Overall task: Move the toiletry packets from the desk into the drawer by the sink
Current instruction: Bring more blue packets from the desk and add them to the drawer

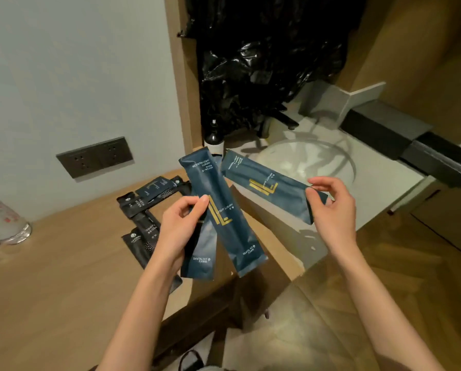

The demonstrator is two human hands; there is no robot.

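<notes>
With left hand pinching two blue packets, right hand pinching third packet, carry firmly toward sink at upper right.

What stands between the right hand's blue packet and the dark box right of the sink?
Nothing visible. The right hand pinches the blue packet by the sink; only bare counter lies between it and the dark box. Whether that box is the drawer is unclear.
</notes>
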